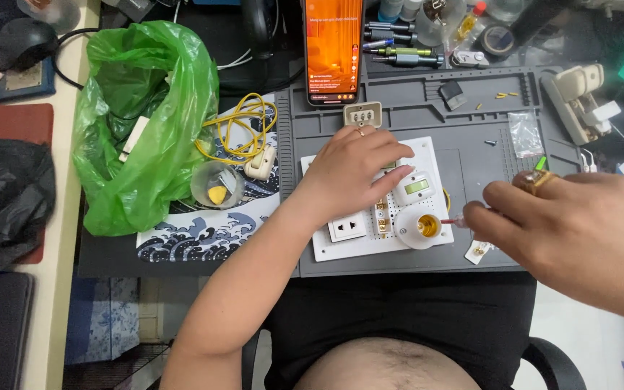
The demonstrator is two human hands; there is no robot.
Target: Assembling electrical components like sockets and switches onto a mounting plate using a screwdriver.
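White board (pixel 341 249) carries a socket, lamp holder, switch.

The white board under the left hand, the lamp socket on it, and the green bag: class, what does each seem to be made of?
White board: apparently matte rigid plastic, with a perforated middle strip. Lamp socket: glossy white plastic or ceramic, brass-coloured metal inside. Green bag: thin translucent plastic film, crinkled and shiny.

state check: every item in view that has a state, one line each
left hand: palm down, pressing on the white board
right hand: closed on a thin tool, tip at the lamp socket
white board: flat on the grey mat
lamp socket: empty, no bulb
phone: screen lit, upright
green bag: open, crumpled
plastic cup: upright, yellow piece inside
yellow wire: loosely coiled
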